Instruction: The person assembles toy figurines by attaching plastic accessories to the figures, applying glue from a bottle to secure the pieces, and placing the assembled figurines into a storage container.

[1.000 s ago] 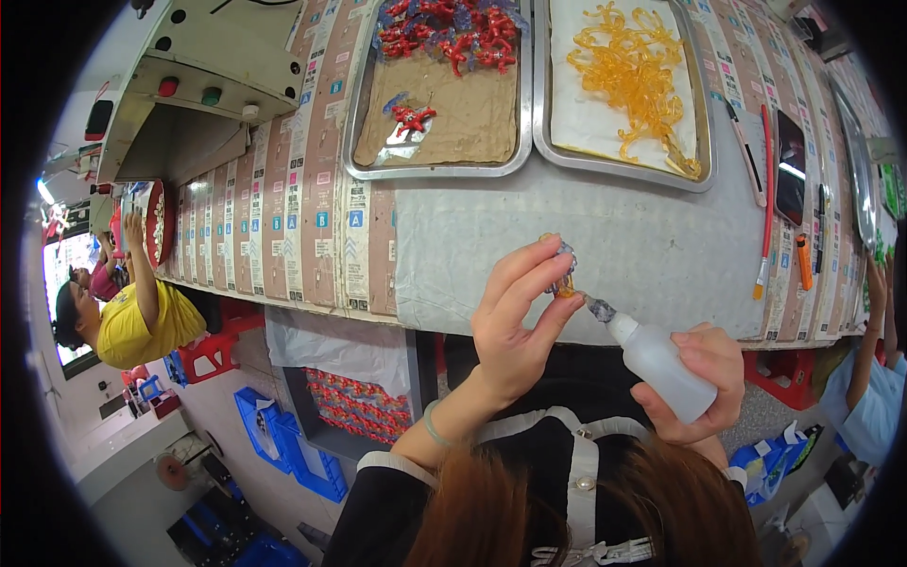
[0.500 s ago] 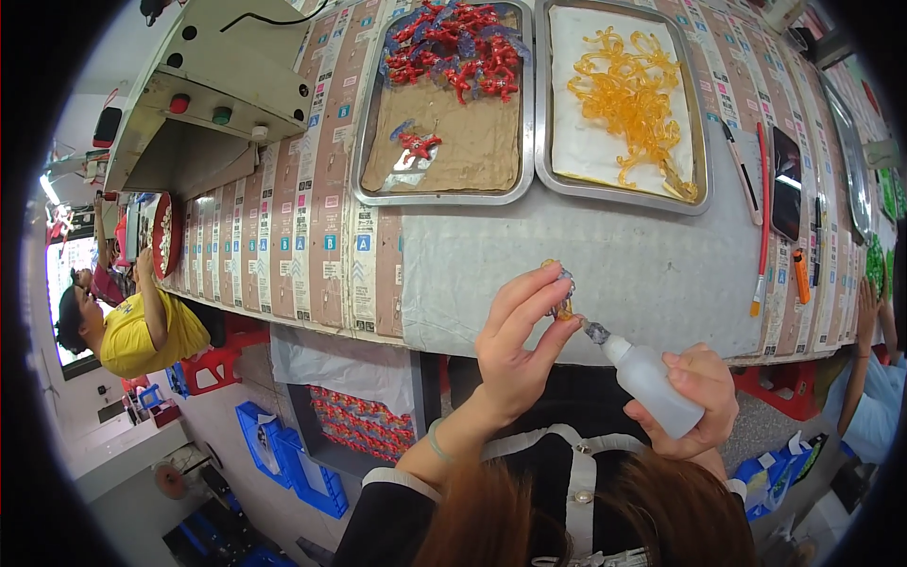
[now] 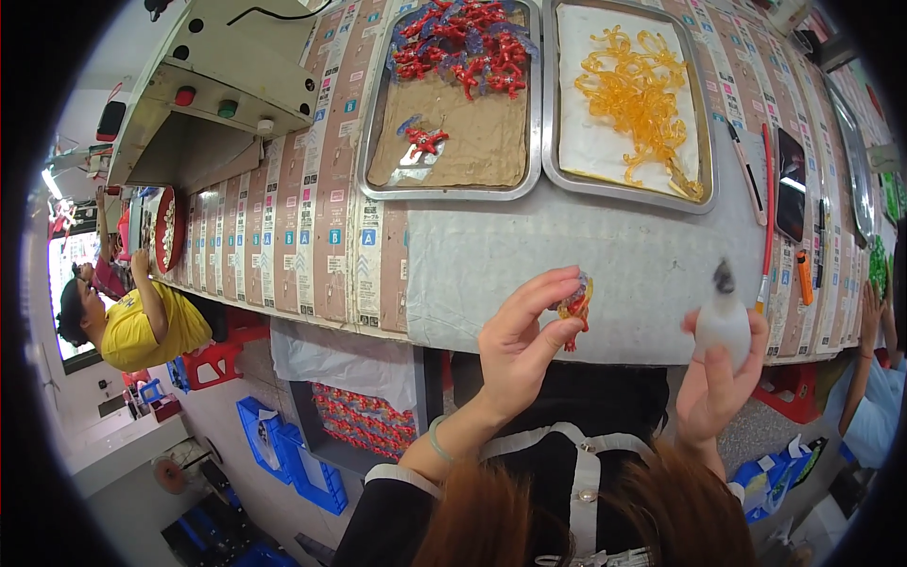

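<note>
Left hand [image 3: 520,345] pinched a small red figure [image 3: 574,309]; right hand [image 3: 715,378] gripped a white bottle [image 3: 723,321], below two metal trays [image 3: 539,113].

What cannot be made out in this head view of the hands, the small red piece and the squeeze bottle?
- Squeeze bottle nozzle: motion-blurred.
- Small red piece: partly hidden by left hand fingers, too small to identify.
- Bottle base: hidden by right hand.

Two steel trays on bench: left tray [image 3: 373,151] with red pieces [image 3: 463,42], right tray [image 3: 704,161] with orange pieces [image 3: 638,90]. Control box [image 3: 217,85] far left.
</note>
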`<state>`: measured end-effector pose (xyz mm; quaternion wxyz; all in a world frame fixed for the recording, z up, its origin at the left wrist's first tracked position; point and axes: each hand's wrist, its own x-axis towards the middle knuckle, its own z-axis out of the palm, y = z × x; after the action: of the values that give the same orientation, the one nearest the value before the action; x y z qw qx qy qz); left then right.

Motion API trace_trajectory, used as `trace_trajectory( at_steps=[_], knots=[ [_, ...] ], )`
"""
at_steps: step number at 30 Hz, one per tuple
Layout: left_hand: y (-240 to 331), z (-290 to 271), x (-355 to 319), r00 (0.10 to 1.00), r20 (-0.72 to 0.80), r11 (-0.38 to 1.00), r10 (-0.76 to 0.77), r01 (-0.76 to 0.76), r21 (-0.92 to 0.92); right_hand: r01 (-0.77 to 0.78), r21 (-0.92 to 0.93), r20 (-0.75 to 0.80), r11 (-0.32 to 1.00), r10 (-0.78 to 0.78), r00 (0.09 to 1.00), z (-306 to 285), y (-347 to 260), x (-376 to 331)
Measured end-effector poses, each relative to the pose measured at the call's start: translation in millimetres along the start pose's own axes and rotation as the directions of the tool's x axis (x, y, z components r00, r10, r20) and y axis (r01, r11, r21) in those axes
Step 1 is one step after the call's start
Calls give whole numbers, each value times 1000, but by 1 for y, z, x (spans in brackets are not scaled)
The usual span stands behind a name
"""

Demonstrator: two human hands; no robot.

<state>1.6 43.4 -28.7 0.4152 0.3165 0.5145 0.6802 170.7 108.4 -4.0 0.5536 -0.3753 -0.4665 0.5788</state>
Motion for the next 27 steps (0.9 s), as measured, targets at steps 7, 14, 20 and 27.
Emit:
trace_trajectory(
  at_steps=[7,14,20,27],
  knots=[
    [5,-4,1,982,93,882,-167,191,-430,19,-445,-224,896,-132,966,-41,56,44],
    [6,-5,0,955,184,733,-233,297,-612,104,-748,-164,656,-334,928,-44,59,43],
    [5,2,2,931,240,662,-274,363,-656,118,-353,295,928,-9,955,-6,27,3],
    [8,9,1,873,253,537,-418,461,-706,-74,-302,393,950,195,899,29,11,5]
  ],
)
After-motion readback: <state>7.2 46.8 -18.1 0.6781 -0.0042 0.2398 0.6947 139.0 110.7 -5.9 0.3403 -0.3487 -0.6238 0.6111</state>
